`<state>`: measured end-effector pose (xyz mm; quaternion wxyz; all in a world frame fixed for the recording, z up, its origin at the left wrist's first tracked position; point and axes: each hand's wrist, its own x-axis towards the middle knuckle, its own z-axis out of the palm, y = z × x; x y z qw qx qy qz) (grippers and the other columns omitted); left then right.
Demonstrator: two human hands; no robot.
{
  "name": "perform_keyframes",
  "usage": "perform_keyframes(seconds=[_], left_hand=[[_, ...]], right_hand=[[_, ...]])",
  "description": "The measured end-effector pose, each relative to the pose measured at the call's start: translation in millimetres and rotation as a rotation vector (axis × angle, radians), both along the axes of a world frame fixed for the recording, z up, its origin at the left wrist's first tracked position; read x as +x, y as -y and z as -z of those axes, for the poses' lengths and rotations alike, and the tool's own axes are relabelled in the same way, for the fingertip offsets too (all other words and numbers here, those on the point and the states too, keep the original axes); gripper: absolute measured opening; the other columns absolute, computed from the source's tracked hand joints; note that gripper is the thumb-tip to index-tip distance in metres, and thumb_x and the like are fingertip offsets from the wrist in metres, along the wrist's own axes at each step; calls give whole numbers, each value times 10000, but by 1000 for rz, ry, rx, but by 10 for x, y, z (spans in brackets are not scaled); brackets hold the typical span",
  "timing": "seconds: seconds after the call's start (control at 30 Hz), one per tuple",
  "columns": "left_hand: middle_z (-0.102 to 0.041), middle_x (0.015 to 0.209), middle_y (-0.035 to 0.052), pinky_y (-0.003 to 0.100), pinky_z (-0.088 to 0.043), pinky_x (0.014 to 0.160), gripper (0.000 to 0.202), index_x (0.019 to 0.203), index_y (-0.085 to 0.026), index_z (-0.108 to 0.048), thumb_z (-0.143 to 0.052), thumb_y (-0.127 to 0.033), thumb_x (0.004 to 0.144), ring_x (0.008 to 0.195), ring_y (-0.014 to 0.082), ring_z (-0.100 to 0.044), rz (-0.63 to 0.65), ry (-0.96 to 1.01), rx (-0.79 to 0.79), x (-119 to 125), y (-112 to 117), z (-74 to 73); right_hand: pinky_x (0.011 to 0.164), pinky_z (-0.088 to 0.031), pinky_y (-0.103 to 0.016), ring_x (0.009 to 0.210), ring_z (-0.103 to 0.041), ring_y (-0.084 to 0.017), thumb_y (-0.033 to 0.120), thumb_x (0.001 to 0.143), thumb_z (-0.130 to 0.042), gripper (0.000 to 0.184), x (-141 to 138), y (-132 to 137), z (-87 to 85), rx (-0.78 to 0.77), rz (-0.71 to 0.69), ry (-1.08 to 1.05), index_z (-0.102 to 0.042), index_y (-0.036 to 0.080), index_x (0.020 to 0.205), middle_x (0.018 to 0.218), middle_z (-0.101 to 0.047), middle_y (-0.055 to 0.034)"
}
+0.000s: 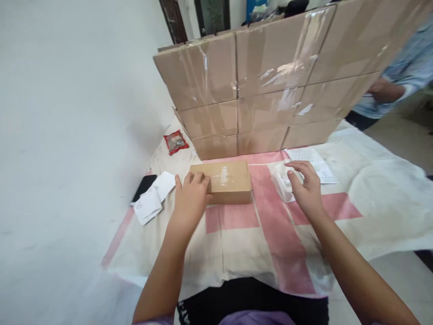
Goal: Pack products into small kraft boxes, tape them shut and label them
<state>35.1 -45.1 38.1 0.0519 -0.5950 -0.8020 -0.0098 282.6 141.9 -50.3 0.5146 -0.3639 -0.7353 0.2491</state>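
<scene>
A small brown cardboard box point(233, 178) with clear tape along its top lies on the cloth in front of me. My left hand point(192, 194) grips its left end, fingers curled over the top and thumb against the front side. To the right, my right hand point(306, 185) hovers with thumb and fingers apart. Just left of those fingers is a white object point(283, 183) that looks wrapped in clear plastic; its kind is hard to make out, and I cannot tell whether the fingertips touch it.
Behind the box stands a tall taped cardboard panel point(264, 90). A printed sheet point(320, 164) lies right, a red packet point(176, 142) back left. White papers point(149, 205) partly cover a black phone-like object point(144, 187). Another person's hand point(385, 90) shows beyond the panel.
</scene>
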Motion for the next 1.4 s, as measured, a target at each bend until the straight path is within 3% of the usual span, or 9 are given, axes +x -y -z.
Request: perform_keyframes(seconds=[0.07,0.17,0.3,0.47,0.7,0.87,1.03,1.27,1.4], left_hand=[[-629,1412,109,644,-326,1181,347,1305,-212,-635,-480,-164,999,1342,337,-534,200,-32,65,483,-91,104],[-488,1587,70,459,-360,1219,426,1446,-204,-536,-410,-221,1039,1462,236,-437,686,119,111,1215,-428,461],[-172,1721,140,524,-307,1243,684,1562,-104,-382,-591,-339,955,1581,311,-221,564,258,86,1700,-1049,1110],[-156,1732,94,508,-356,1197,616,1545,-150,-421,-513,-376,979,1585,302,-197,493,394,293,1651,-1339,1576],[-234,1716,52,487,-363,1186,789,1618,-230,-282,-620,-410,929,1481,346,-360,387,606,352,1559,-1380,1599],[-284,1692,87,469,-299,1231,750,1558,-173,-354,-669,-377,909,1485,339,-333,414,599,341,1544,-1403,1605],[-319,1673,56,397,-412,1144,657,1469,-177,-435,-700,-324,887,1372,293,-449,344,602,355,1527,-1336,1536],[-284,1689,96,341,-543,893,738,1502,-186,-374,-723,-389,884,1225,280,-574,335,647,317,1526,-1308,1539],[-279,1690,114,358,-523,934,691,1492,-167,-379,-680,-388,911,1197,281,-591,346,662,324,1535,-1335,1576]], right_hand=[[1000,-475,-464,1097,-624,-268,361,886,-576,211,352,-115,45,-236,102,33,-755,252,917,1051,-701,-71],[880,-517,-378,1057,-639,-249,413,818,-640,206,692,-217,163,-669,35,-5,-760,246,837,1061,-711,-57],[756,-538,-276,881,-649,-174,422,725,-782,219,813,-234,314,-1067,-133,-119,-772,240,848,970,-712,-35],[725,-556,-257,838,-636,-159,408,713,-814,226,819,-312,285,-1178,-117,-23,-791,236,856,948,-733,-33],[728,-572,-363,754,-669,-184,383,758,-759,171,675,-491,82,-1307,-83,83,-755,228,831,894,-775,-30],[770,-570,-369,815,-687,-199,383,765,-750,162,601,-344,-26,-1208,-138,196,-749,227,809,932,-778,-51],[805,-559,-320,904,-689,-187,354,716,-841,199,601,-95,-105,-1065,-8,70,-767,213,837,968,-754,-49],[621,-528,-277,696,-642,-144,457,700,-876,316,679,273,75,-1067,66,-61,-696,206,768,771,-688,-11],[474,-416,-209,581,-578,-101,461,707,-875,355,652,298,203,-1203,-13,-72,-672,173,757,692,-625,7]])
